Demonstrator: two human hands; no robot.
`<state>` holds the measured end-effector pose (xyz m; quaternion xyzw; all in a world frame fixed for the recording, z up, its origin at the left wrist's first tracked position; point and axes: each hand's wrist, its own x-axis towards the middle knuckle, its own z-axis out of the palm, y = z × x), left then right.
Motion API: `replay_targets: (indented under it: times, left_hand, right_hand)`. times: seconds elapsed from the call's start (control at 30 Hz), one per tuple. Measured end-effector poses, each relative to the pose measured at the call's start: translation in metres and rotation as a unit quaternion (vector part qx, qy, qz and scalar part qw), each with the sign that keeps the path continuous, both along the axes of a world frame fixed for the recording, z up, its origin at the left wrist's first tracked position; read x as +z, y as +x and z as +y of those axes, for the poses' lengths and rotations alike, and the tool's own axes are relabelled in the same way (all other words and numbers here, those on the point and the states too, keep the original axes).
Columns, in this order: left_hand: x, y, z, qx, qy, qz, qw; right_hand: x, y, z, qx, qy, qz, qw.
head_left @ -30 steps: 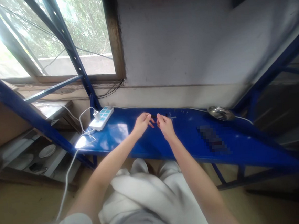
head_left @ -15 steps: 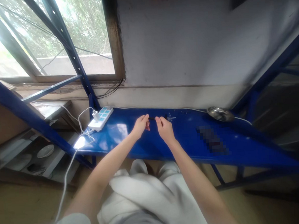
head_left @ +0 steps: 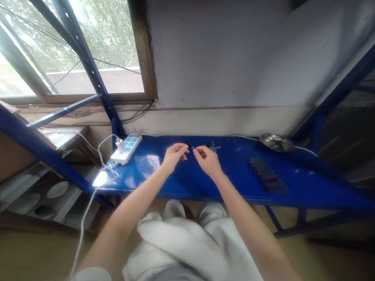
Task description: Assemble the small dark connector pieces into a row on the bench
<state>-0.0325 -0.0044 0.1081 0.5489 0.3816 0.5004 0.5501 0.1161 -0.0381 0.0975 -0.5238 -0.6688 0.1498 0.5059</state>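
Above the blue table (head_left: 184,182), both of my hands are close together with a small gap between them. A thin dark item (head_left: 190,146) spans that gap, too small to identify. My right hand (head_left: 206,158) pinches its near end between thumb and finger. My left hand (head_left: 175,155) is closed at the fingertips near its other end; what it grips is too small to make out. Just behind my right hand lie small clear pieces (head_left: 214,147) on the table.
A white power strip (head_left: 127,148) with a plugged-in cord is at the table's left end. On the right are a shiny metal dish (head_left: 276,143) and a blurred dark object (head_left: 266,176). Blue posts (head_left: 93,70) frame both sides.
The thin dark item has tilted, its left end now higher and farther back. My left fingers have shifted and my right hand has moved slightly.
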Motion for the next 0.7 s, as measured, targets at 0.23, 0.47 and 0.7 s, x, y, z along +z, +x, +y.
replay_targets:
  times: [0.23,0.47,0.7]
  left_hand:
    - [0.002,0.005,0.0,-0.005,-0.002,0.013,1.0]
    - [-0.004,0.007,0.005,0.037,0.034,0.027,0.998]
    - [-0.012,0.016,0.026,0.137,0.075,0.036,0.987]
  right_hand:
    - [-0.003,0.0,0.0,0.015,0.008,-0.037,0.999]
    - [-0.01,0.005,0.01,0.017,0.03,-0.068,0.997]
    - [-0.004,0.025,0.02,-0.103,-0.02,-0.005,0.995]
